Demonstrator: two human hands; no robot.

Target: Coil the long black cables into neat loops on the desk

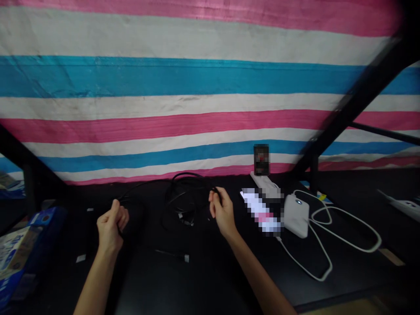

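A thin black cable (pixel 188 174) lies in loose loops on the dark table between my two hands. At the left, my left hand (pixel 111 225) is closed in a fist on one stretch of it, thumb on top. The fingers of my right hand (pixel 223 210) are curled and pinch another part of the cable, to the right of the loops. Among the loops rest small metal-ended plugs (pixel 185 220). Nearer me lies a separate short black cable end with a silver USB plug (pixel 186 258).
Right of my right hand are a lit, blurred phone (pixel 260 210), a white power bank (pixel 296 216) and a looping white cable (pixel 328 271). A blue package (pixel 31 245) lies at the left. Black frame bars (pixel 348 105) and a striped sheet (pixel 164 78) stand behind the table.
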